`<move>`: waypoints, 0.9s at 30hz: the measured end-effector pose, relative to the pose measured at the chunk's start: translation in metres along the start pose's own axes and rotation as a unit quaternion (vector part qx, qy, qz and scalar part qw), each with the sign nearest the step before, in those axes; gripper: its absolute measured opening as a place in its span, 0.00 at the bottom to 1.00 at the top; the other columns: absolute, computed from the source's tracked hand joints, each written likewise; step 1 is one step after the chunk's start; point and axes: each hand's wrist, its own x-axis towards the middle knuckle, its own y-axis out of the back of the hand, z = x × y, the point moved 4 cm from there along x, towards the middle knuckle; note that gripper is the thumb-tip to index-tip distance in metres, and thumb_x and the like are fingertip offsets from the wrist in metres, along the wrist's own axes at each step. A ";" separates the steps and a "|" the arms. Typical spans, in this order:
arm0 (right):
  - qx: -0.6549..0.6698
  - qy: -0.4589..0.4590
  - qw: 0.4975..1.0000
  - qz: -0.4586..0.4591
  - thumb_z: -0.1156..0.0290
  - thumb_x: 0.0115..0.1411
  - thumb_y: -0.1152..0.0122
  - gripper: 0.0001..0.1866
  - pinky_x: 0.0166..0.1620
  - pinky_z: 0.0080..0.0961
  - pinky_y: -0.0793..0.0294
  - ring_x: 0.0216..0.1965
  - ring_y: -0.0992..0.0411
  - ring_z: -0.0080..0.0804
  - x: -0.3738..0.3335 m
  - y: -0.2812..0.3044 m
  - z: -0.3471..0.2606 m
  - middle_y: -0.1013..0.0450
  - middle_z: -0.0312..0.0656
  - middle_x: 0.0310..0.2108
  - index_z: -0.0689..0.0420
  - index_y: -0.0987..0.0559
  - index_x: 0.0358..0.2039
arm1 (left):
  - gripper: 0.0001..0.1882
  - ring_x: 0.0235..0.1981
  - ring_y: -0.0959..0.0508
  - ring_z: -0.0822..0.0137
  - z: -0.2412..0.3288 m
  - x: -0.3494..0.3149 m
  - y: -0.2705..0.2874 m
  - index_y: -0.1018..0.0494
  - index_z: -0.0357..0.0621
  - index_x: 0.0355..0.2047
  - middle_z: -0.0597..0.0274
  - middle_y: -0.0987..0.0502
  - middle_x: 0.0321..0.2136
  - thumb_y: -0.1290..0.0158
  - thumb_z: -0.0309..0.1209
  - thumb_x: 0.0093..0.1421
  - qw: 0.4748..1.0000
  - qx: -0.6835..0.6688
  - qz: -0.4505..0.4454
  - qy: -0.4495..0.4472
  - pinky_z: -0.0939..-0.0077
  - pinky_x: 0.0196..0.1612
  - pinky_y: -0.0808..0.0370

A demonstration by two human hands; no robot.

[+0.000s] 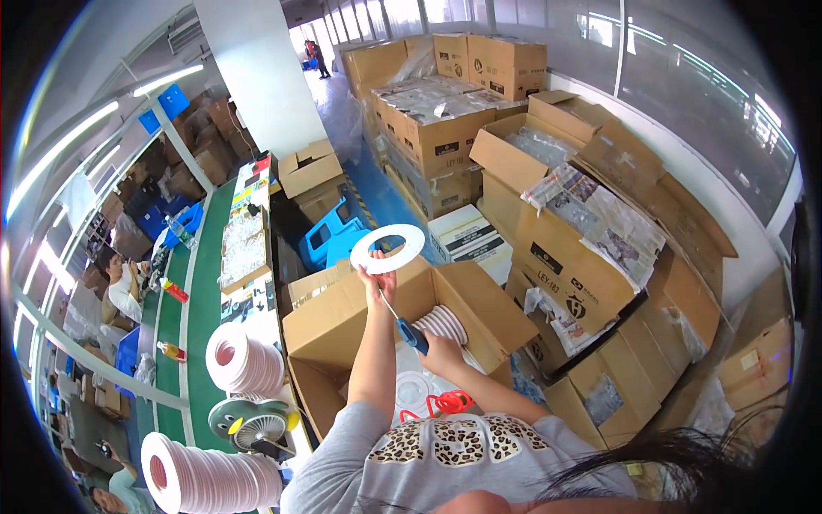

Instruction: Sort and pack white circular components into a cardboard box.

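Note:
My left hand (377, 283) holds up a flat white ring (416, 243) by its near edge, above the far side of an open cardboard box (330, 324). In my right hand (442, 354) is a blue air blow gun (412, 336), gripped by its handle. Its thin metal nozzle slants up toward my left wrist, below the ring. A red coiled hose (449, 402) lies close to my body, though I cannot see where it joins the gun. Inside the box, a stack of white rings (445, 323) leans beside my right hand, and more round white pieces (414, 391) lie lower down.
Two stacks of white rings (244, 361) and a small fan (257, 426) stand at my left beside a green conveyor belt (202, 291). A blue plastic stool (336, 236) is beyond the box. Large cartons (565, 265) crowd the right. Co-workers sit across the belt.

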 end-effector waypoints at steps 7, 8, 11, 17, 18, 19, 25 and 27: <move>-0.001 -0.023 0.999 0.045 0.65 0.44 0.43 0.20 0.32 0.44 0.30 0.28 0.28 0.50 0.002 -0.003 0.018 0.28 0.51 0.24 0.53 0.30 0.40 | 0.27 0.45 0.28 0.62 0.015 -0.001 0.004 0.35 0.41 0.47 0.61 0.30 0.45 0.54 0.49 0.56 0.998 0.013 0.042 -0.039 0.62 0.50 0.31; -0.006 -0.029 0.998 0.061 0.65 0.44 0.43 0.19 0.33 0.44 0.30 0.29 0.28 0.50 0.002 -0.001 0.019 0.28 0.52 0.24 0.53 0.30 0.39 | 0.26 0.44 0.28 0.64 0.016 -0.002 0.004 0.35 0.42 0.46 0.61 0.29 0.44 0.55 0.49 0.57 0.998 -0.007 0.054 -0.031 0.63 0.49 0.31; -0.001 -0.045 0.998 0.049 0.65 0.44 0.43 0.18 0.33 0.43 0.30 0.30 0.28 0.49 0.006 0.005 0.022 0.28 0.51 0.25 0.54 0.29 0.38 | 0.26 0.42 0.27 0.64 0.018 -0.005 0.006 0.34 0.42 0.46 0.61 0.28 0.42 0.56 0.49 0.57 0.998 -0.029 0.051 -0.017 0.65 0.48 0.30; 0.036 -0.064 0.995 0.071 0.69 0.43 0.45 0.19 0.36 0.43 0.30 0.32 0.30 0.53 0.011 0.017 0.023 0.28 0.55 0.28 0.56 0.30 0.39 | 0.26 0.37 0.26 0.63 0.025 -0.004 0.007 0.34 0.41 0.44 0.60 0.26 0.37 0.57 0.51 0.56 0.999 -0.039 0.005 0.002 0.67 0.46 0.29; 0.036 -0.064 0.995 0.072 0.69 0.43 0.45 0.19 0.36 0.43 0.30 0.32 0.30 0.53 0.012 0.018 0.025 0.28 0.55 0.28 0.56 0.30 0.39 | 0.26 0.36 0.26 0.64 0.023 -0.004 0.004 0.33 0.41 0.43 0.61 0.26 0.36 0.57 0.52 0.56 0.999 -0.041 -0.018 0.017 0.67 0.46 0.29; 0.031 -0.072 0.994 0.074 0.69 0.43 0.46 0.18 0.37 0.43 0.30 0.32 0.30 0.53 0.013 0.019 0.027 0.28 0.55 0.28 0.56 0.30 0.38 | 0.26 0.36 0.26 0.64 0.023 -0.004 0.002 0.33 0.41 0.43 0.61 0.26 0.36 0.57 0.52 0.56 0.999 -0.041 -0.019 0.017 0.67 0.46 0.29; 0.022 -0.066 0.995 0.077 0.68 0.44 0.45 0.18 0.35 0.44 0.30 0.31 0.29 0.53 0.008 0.020 0.025 0.28 0.54 0.28 0.55 0.30 0.38 | 0.24 0.34 0.25 0.66 0.034 -0.007 0.010 0.32 0.41 0.38 0.62 0.26 0.31 0.60 0.50 0.58 1.000 -0.004 0.002 -0.024 0.67 0.46 0.29; 0.027 -0.065 0.995 0.065 0.67 0.44 0.45 0.17 0.35 0.44 0.30 0.31 0.29 0.53 0.002 0.020 0.021 0.28 0.54 0.27 0.55 0.30 0.38 | 0.23 0.33 0.25 0.65 0.038 -0.005 0.012 0.32 0.40 0.38 0.61 0.26 0.30 0.59 0.49 0.58 1.000 -0.017 -0.002 -0.025 0.67 0.44 0.28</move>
